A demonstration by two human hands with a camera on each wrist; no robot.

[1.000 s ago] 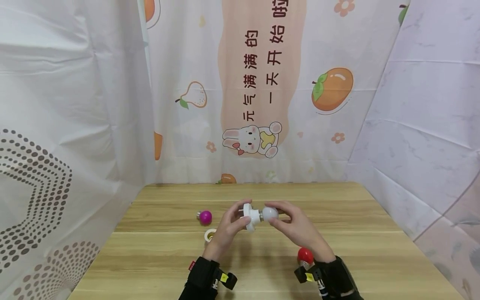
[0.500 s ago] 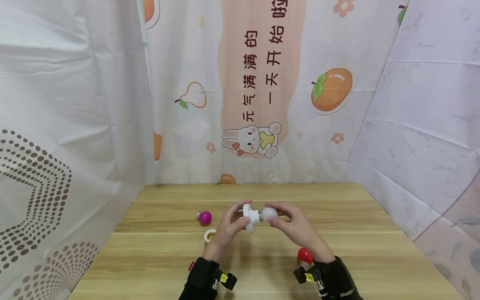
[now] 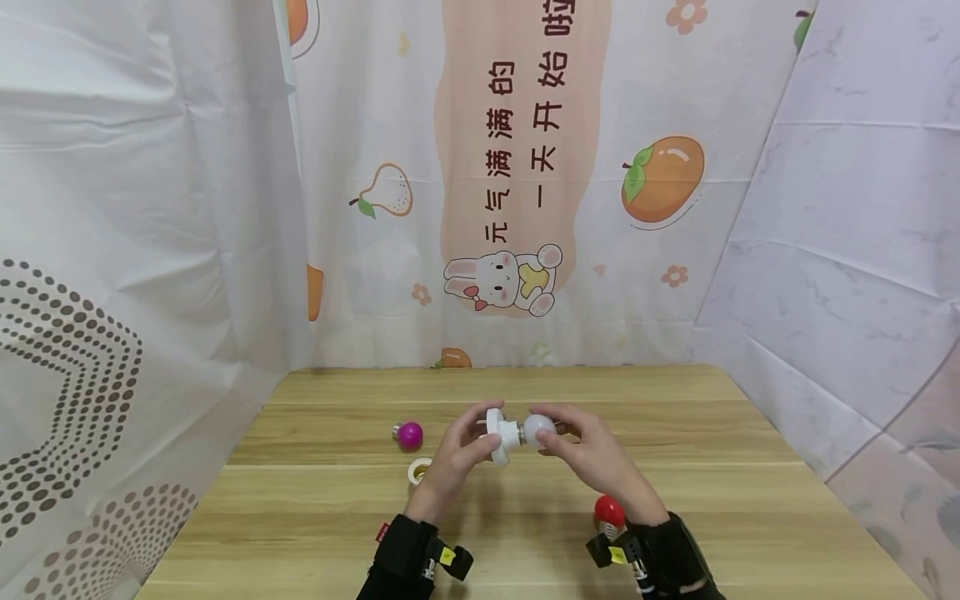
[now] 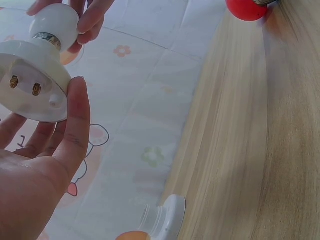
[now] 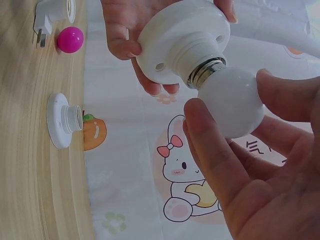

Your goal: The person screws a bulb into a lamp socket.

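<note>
Above the table, my left hand (image 3: 454, 460) grips a white lamp holder (image 3: 506, 434) by its round base, thumb and fingers around the rim. Its two brass-coloured contacts show underneath in the left wrist view. My right hand (image 3: 594, 454) pinches a white light bulb (image 5: 232, 104) by its globe, between the thumb and fingers. The bulb's metal screw base (image 5: 206, 72) sits at the holder's mouth, partly inside, with some thread still visible. Holder and bulb are roughly in line, tilted in the right wrist view.
A magenta bulb (image 3: 410, 436) lies on the wooden table (image 3: 315, 508), left of my hands. Closer stands a second white lamp holder (image 5: 61, 121). A white plug-in socket (image 5: 47, 19) shows beside the magenta bulb. Near my right wrist lies a red bulb (image 3: 609, 510). Printed curtains surround the table.
Both hands, the lamp holder and the bulb stay in nearly the same place. My right fingertips have shifted slightly on the bulb's globe.
</note>
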